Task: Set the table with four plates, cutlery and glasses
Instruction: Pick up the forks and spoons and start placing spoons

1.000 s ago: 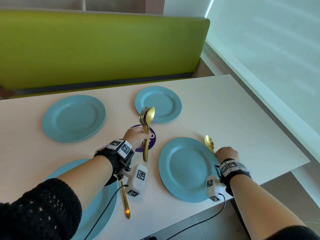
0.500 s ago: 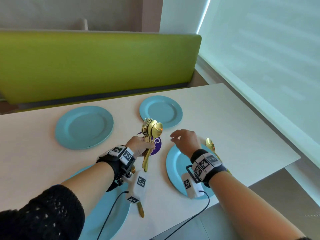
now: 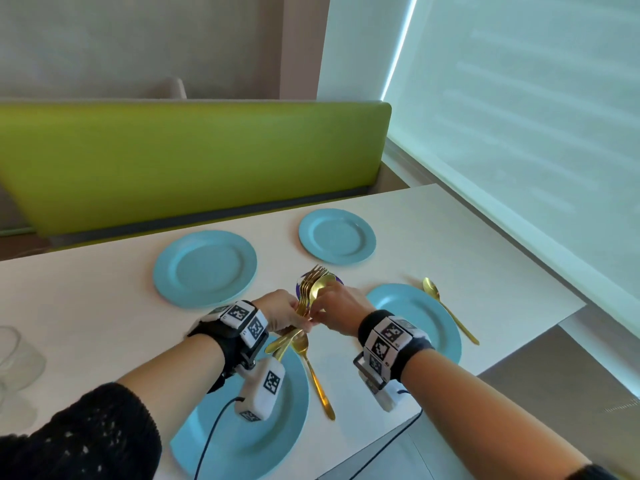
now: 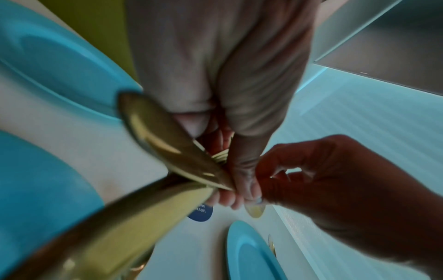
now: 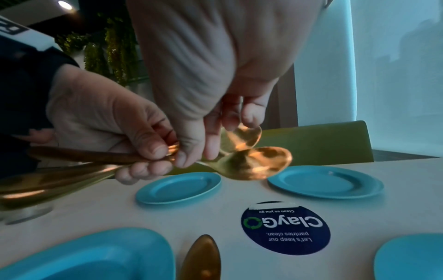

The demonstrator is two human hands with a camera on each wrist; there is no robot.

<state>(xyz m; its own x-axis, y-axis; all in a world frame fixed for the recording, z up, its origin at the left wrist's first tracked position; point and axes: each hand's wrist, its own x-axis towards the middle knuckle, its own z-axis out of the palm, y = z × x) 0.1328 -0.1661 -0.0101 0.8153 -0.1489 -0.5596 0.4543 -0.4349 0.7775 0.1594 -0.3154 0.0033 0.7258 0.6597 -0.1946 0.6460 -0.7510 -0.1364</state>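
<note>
Step in hand, as judged: draw 1 spoon out of the cutlery bundle (image 3: pixel 313 292). Left hand (image 3: pixel 282 315) is curled tight round the gold handles, holding the bundle above the table (image 3: pixel 450 237) between the 4 blue plates (image 3: pixel 205 268). Right hand (image 3: pixel 337 308) pinches a spoon (image 5: pixel 254 163) at its neck between thumb and fingers (image 5: pixel 184 151). Recommended: keep the left grip firm, slide the spoon out along its own length, and avoid snagging the fork tines. 2 spoons already lie beside the near plates.
</note>
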